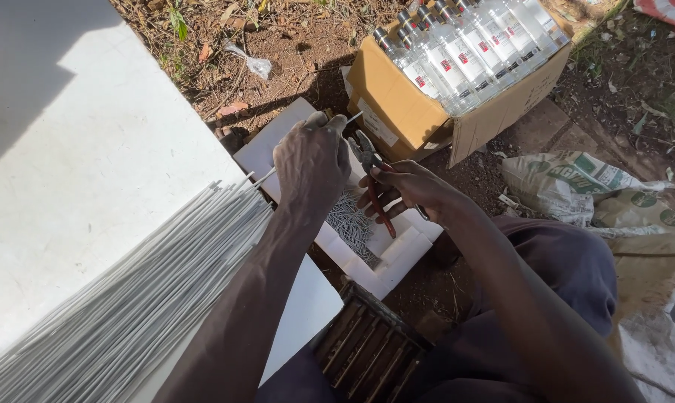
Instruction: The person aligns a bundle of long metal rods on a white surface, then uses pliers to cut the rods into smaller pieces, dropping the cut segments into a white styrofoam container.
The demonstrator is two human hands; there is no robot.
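Note:
My left hand (311,160) is closed around a thin white wire (263,178) that pokes out on both sides of the fist. My right hand (405,190) grips red-handled pliers (371,175), their metal jaws pointing up toward the wire's far end. Both hands hover over a white foam tray (397,254) that holds a heap of short cut wire pieces (350,224). A thick bundle of long white wires (129,298) lies on the white board at my left, under my left forearm.
A white board (84,149) fills the left side. A cardboard box (397,104) of clear bottles (464,52) stands behind the tray. Printed sacks (576,186) lie on the dirt at right. A dark wooden slatted frame (367,351) sits by my knee.

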